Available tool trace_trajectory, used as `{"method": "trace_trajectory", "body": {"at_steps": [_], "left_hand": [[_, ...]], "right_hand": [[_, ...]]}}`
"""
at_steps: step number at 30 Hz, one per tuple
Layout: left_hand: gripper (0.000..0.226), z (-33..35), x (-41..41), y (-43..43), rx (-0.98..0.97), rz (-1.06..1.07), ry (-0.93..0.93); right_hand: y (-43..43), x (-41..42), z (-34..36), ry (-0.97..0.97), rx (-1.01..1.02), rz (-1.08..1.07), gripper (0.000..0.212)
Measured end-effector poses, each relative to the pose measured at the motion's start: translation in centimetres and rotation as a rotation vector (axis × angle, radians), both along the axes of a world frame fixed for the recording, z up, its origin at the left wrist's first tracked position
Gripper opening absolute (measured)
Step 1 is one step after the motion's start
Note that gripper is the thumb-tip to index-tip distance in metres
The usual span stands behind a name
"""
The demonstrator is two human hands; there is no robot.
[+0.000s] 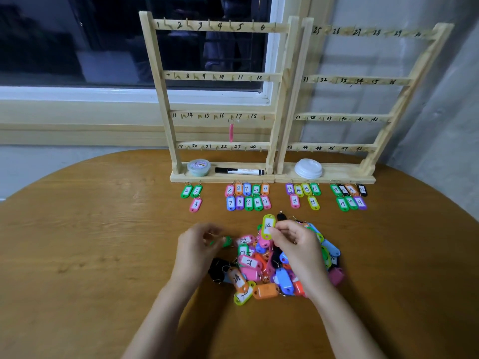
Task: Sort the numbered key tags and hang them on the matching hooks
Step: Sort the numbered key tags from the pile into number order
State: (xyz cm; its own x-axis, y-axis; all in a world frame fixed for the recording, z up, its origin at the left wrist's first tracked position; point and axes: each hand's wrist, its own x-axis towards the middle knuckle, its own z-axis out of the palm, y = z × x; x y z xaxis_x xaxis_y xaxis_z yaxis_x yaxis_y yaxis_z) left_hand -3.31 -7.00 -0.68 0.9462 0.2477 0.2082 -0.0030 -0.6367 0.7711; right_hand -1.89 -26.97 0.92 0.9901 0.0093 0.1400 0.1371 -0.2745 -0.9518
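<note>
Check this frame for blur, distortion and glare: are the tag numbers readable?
Head view: the left hand and the green tag beside it are motion-blurred; the right hand is sharper, and its yellow tag reads 14. Head view: wide-angle distortion splays the left rack and right rack outward; the dark window shows faint reflections.

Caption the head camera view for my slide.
Right hand holds yellow tag 14 over the mixed pile; left hand pinches a green tag before the racks.

We list: left rack beside right rack at counter rear; sorted tags before them; tag pile nearest us.
</note>
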Motion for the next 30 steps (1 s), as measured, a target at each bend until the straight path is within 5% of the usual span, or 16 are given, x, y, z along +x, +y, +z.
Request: {"method": "trace_trajectory", "body": {"at_steps": [8,17,22,30], "left_hand": [[0.032,-1.7,0.3,0.2,0.235,-0.078,0.041],[0.025,-1.2,0.4,-0.1,0.192,-0.061,0.034],[0.008,0.1,0.6,-0.8,-0.054,0.01,0.03],[0.013,1.8,0.7,-2.8,-0.524,-0.061,0.111]], "right_hand": [[-2.9,-0.7,-0.6,0.043,0.079,-0.089,0.01],[-4.0,-0.4,-1.0,0.052,0.1,-0.099,0.006],[-4.8,0.2,-1.0,0.04,0.098,-0.122,0.008],[-7.8,4.3,-0.3,0.064,-0.085,-0.185,0.007]]}}
